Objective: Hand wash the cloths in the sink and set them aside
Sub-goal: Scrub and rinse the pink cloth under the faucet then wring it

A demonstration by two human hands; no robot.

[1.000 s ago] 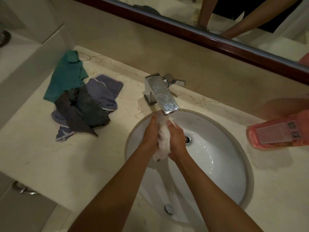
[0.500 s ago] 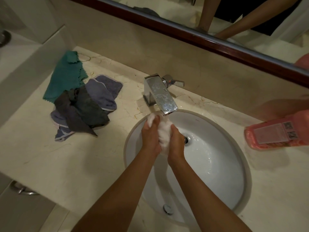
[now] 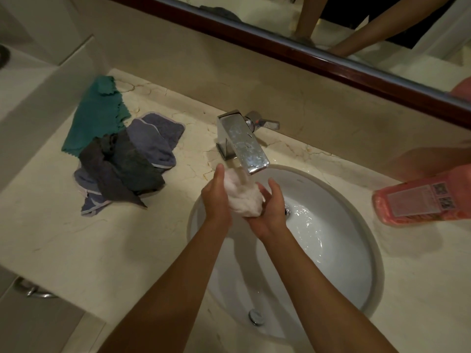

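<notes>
A bunched white cloth point(image 3: 244, 197) sits between my two hands over the white oval sink point(image 3: 344, 250), right under the running chrome faucet point(image 3: 242, 141). My left hand point(image 3: 216, 200) presses against its left side with fingers straight and pointing up. My right hand point(image 3: 271, 212) cups the cloth from the right and below, fingers loosely bent around it. Water streams from the spout onto the cloth and pools near the drain.
A pile of cloths lies on the marble counter to the left: a green cloth point(image 3: 98, 115), a blue one point(image 3: 153, 141) and a dark grey one point(image 3: 122, 169). A pink bottle point(image 3: 423, 197) lies on its side at right. A mirror runs along the back wall.
My hands have rubbed the cloth, moving up under the spout. They have now spread slightly apart, showing more of the bunched cloth between them.
</notes>
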